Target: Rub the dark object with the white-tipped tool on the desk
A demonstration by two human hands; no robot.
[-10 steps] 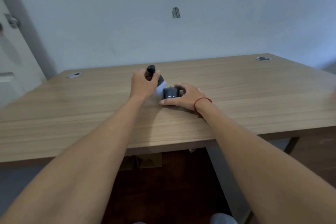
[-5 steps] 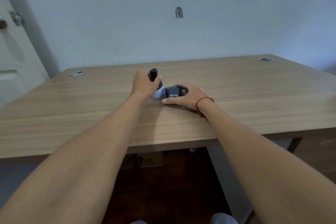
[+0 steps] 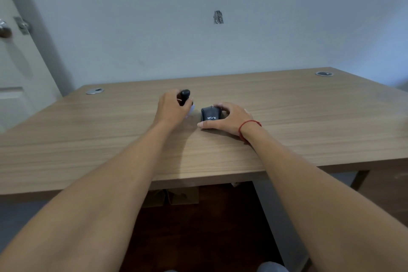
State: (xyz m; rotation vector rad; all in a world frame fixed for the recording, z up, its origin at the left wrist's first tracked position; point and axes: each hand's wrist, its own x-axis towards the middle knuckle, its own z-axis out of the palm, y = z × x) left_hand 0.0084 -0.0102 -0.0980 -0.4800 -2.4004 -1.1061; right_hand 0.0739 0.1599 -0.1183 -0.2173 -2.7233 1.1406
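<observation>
Head view: right hand [image 3: 229, 118] clamps the dark mouse [image 3: 211, 114], "WISE" printed on it, mid-desk [image 3: 309, 117]. Left hand [image 3: 171, 109] grips the white-tipped tool [image 3: 185, 97], now pulled clear of the mouse, a gap showing.

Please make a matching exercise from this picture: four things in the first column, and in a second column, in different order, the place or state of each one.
Things:
1. dark object
2. white-tipped tool
3. red string
4. metal grommet

Places or states:
A. around the right wrist
B. gripped in the left hand
C. at the far left corner of the desk
D. on the desk, under the right hand

Pairs: 1-D, 2-B, 3-A, 4-C
</observation>
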